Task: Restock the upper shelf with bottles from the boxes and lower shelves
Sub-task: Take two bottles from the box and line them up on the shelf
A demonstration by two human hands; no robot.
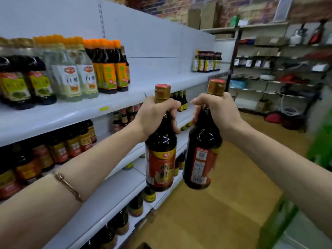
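Fingers of the left hand (156,115) curled tight round the neck of a dark sauce bottle (160,144), thumb side up against the gold foil just under the red cap. Same deal with the right hand (214,112): wrapped round the neck of a second dark bottle (202,153), knuckles toward the camera, gold-and-red cap poking out above.

Both bottles held up in the air, roughly upright, side by side and close but not touching, out in front of the shelving and about level with the second tier down. Left one showing its red and gold front label, right one turned so the back label with the barcode faces out.

Thin gold bangle (69,186) on the left forearm.

Behind them, the upper shelf (75,114), white, with a big bare stretch in the middle. Orange-capped dark bottles (107,67), clear vinegar bottles (75,72) and squat dark bottles with green labels (23,81) bunched at its left end, a small cluster of bottles (207,61) far off at the other end. Lower shelves (111,187) packed with more dark bottles. Wooden floor (215,203) below, cluttered racks (280,69) at the back, blurry.
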